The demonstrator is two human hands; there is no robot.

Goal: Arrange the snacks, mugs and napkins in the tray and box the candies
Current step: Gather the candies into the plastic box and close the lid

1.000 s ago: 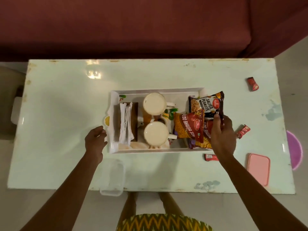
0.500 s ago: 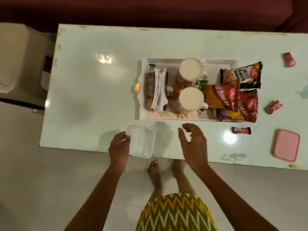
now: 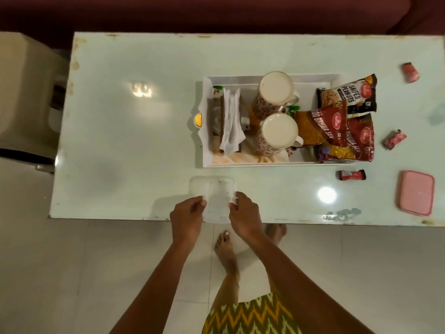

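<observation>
A clear plastic box [image 3: 213, 196] sits at the table's near edge. My left hand [image 3: 187, 216] grips its left side and my right hand [image 3: 244, 216] grips its right side. Behind it stands the white tray [image 3: 207, 162], which holds white napkins [image 3: 231, 121], two floral mugs [image 3: 277, 89] [image 3: 279, 131] and snack packets: salted peanuts [image 3: 349, 95] and bhujia sev [image 3: 337, 133]. The packets overhang the tray's right end. Three red candies lie loose on the table: one far right at the back [image 3: 411, 72], one [image 3: 395, 139] right of the tray, one [image 3: 352, 175] near the tray's front right corner.
A pink lid [image 3: 417, 192] lies at the table's right front. The pale green table [image 3: 134, 150] has a maroon sofa [image 3: 216, 13] behind it. A pale seat [image 3: 24, 92] stands at the left. My bare feet are on the tiled floor below the table edge.
Both hands have come back from the tray and closed on the clear box at the near edge. The view has shifted left and closer.
</observation>
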